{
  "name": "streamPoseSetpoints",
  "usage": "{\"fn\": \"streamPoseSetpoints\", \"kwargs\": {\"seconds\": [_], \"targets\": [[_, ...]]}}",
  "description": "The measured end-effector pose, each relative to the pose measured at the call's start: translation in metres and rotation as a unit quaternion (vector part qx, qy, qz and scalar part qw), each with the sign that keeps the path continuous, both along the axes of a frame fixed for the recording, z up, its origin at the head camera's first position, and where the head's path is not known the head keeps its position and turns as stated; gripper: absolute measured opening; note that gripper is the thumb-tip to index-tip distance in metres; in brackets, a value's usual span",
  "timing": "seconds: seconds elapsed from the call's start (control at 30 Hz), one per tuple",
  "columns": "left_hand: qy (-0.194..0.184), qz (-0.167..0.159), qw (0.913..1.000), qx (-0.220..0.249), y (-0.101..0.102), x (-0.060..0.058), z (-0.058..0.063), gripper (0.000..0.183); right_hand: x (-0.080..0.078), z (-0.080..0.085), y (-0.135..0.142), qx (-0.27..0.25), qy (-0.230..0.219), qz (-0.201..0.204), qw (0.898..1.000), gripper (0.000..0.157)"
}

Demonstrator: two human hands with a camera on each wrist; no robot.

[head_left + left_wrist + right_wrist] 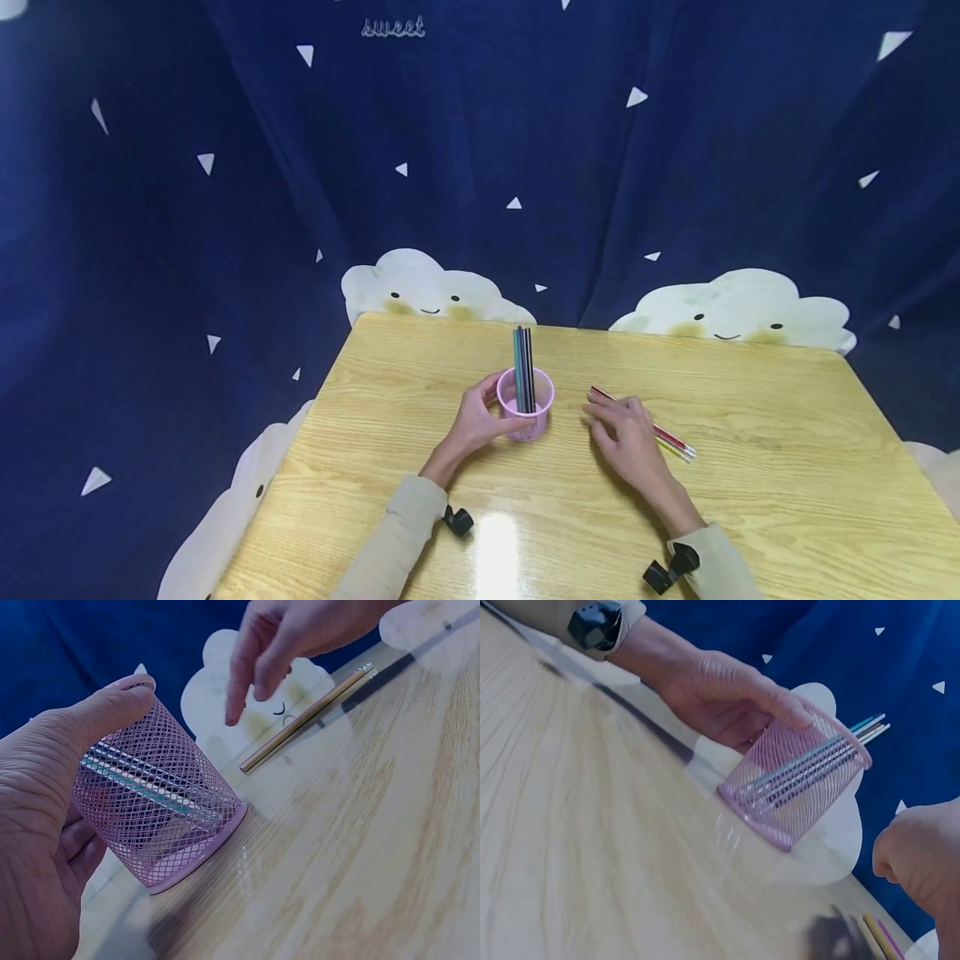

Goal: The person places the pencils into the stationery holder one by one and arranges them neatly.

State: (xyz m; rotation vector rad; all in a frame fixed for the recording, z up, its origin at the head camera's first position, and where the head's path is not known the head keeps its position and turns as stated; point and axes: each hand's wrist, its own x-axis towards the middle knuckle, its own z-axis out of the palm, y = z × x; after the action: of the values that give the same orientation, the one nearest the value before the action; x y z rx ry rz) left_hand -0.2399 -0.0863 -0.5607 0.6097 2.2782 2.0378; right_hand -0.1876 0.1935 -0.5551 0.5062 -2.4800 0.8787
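Observation:
My left hand (474,421) holds a pink mesh pencil cup (543,405) from its left side, the thumb along the near wall. Several pencils (523,358) in teal and dark colours stand in the cup and stick out above its rim. To the right, my right hand (628,442) hovers over a few pencils (672,442) lying on the table, red and yellow among them. In the left wrist view, a gap shows between the right fingers (238,694) and the lying pencils (306,718). Nothing is visible in that hand, though the right wrist view shows only part of it.
Both hands work over a light wood-grain table (787,467). Behind its far edge hangs a dark blue curtain (465,125) with white triangles and smiling clouds. Small black devices are strapped at both wrists, over beige sleeves (397,533).

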Motion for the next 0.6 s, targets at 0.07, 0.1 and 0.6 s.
{"fn": "streamPoseSetpoints", "kwargs": {"seconds": [0.07, 0.1, 0.6], "targets": [[0.001, 0.0, 1.0, -0.002, 0.0, 0.0, 0.0, 0.085, 0.002, -0.004, 0.004, 0.011, 0.003, -0.004, 1.0, 0.023], [0.001, 0.0, 1.0, -0.002, 0.0, 0.0, 0.0, 0.085, 0.002, -0.006, 0.006, 0.018, 0.004, -0.006, 1.0, 0.024], [-0.005, 0.003, 1.0, -0.002, 0.0, 0.001, 0.002, 0.086, 0.005, -0.02, 0.03, 0.108, 0.003, -0.037, 0.993, 0.027]]}}
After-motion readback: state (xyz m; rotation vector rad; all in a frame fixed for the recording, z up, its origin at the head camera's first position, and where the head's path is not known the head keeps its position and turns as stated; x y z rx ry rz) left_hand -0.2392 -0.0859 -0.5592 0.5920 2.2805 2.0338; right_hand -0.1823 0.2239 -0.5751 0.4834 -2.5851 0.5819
